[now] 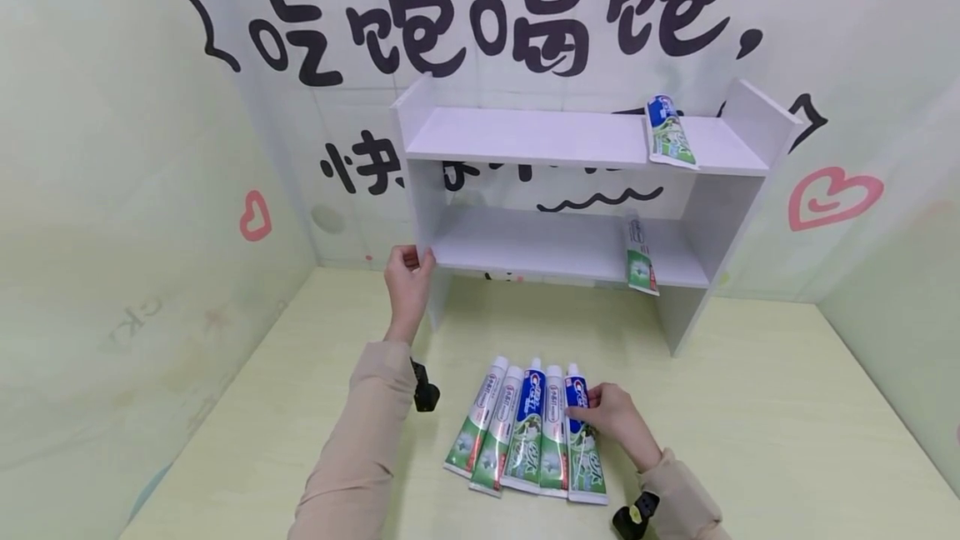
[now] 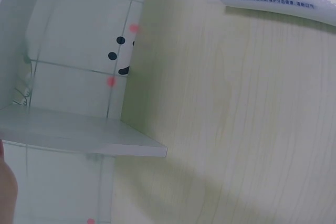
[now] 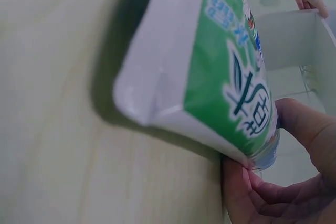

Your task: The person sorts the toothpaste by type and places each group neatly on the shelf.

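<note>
My right hand pinches the blue-and-green Crest toothpaste tube at the right end of a row on the table. The right wrist view shows the thumb and fingers on either side of this tube, near its edge. Beside it lie a white-and-green toothpaste tube, another Crest tube and two more white-and-green tubes, caps toward the shelf. My left hand grips the front edge of the left side panel of the white shelf; in the left wrist view only a sliver of that hand shows.
One Crest tube lies on the upper board, toward the right, its end over the front edge. Below it, a white-and-green tube lies on the lower board. Printed walls enclose the pale wooden table behind and at both sides.
</note>
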The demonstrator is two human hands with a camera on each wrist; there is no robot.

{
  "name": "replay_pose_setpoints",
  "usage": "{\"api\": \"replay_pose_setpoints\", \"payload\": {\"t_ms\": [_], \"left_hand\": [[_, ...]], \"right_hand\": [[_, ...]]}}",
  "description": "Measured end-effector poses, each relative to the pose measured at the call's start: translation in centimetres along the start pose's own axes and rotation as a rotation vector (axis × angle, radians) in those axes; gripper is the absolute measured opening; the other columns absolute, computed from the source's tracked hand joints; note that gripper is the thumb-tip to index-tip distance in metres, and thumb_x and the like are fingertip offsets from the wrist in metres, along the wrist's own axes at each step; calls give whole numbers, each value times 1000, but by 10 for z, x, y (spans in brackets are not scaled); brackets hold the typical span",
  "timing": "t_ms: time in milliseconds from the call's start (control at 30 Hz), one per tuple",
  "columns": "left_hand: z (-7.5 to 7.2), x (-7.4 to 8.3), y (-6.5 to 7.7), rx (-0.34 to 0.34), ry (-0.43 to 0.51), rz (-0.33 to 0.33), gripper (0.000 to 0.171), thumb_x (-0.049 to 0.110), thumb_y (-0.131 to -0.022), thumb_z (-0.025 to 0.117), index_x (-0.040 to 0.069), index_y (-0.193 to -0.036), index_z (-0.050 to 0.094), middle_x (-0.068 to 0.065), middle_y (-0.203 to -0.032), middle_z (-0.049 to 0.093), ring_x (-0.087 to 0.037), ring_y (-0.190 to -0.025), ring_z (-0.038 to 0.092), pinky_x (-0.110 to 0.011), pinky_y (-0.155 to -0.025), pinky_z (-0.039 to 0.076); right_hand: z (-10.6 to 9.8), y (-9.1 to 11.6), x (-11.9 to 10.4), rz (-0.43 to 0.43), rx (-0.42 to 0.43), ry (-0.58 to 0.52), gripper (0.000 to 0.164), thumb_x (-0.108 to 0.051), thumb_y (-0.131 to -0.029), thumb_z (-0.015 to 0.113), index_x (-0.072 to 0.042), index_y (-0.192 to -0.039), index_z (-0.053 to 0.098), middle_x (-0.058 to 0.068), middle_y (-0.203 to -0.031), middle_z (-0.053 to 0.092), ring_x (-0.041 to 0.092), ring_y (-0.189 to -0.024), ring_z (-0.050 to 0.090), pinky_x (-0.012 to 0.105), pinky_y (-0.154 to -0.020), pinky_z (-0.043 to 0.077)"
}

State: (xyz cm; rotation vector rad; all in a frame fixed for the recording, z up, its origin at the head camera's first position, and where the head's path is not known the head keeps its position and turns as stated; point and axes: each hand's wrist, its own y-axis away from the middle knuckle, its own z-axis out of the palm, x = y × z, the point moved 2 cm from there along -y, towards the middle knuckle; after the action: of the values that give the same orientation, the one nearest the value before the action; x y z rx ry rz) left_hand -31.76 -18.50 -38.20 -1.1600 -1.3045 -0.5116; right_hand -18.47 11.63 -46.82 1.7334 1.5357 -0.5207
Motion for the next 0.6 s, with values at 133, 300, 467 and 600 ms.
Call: {"api": "replay_pose_setpoints", "payload": {"t_ms": [133,300,467,600], "left_hand": [[0,1,1,-2,6,2,28,16,-85,57,-5,-102,51,-19,-97,58,-24,-87,54,-34,-81,49],[0,2,3,-11,15,-4,28,16,-86,56,-6,-102,51,-19,-97,58,-23,-86,54,-34,-81,49],[-1,1,3,-6,11,-9,28,16,-86,56,-6,-102,51,-19,-97,57,-22,-86,54,-31,-80,48],[-1,1,2,-8,9,-9,29,18,-86,57,-5,-102,51,-18,-98,57,-21,-87,53,-29,-79,48]], "right_hand": [[-1,1,-1,5,1,-2,37,-23,-74,73,5,-90,55,9,-75,55,15,-64,48,22,-54,42],[-2,2,0,26,3,-14,33,-23,-73,73,3,-85,56,8,-72,56,14,-60,48,22,-53,43],[0,4,1,18,2,-26,37,-24,-74,73,5,-88,55,10,-74,57,14,-61,50,22,-52,44],[1,3,1,16,15,-35,39,-24,-74,73,6,-90,55,11,-75,58,15,-61,51,23,-52,45]]}}
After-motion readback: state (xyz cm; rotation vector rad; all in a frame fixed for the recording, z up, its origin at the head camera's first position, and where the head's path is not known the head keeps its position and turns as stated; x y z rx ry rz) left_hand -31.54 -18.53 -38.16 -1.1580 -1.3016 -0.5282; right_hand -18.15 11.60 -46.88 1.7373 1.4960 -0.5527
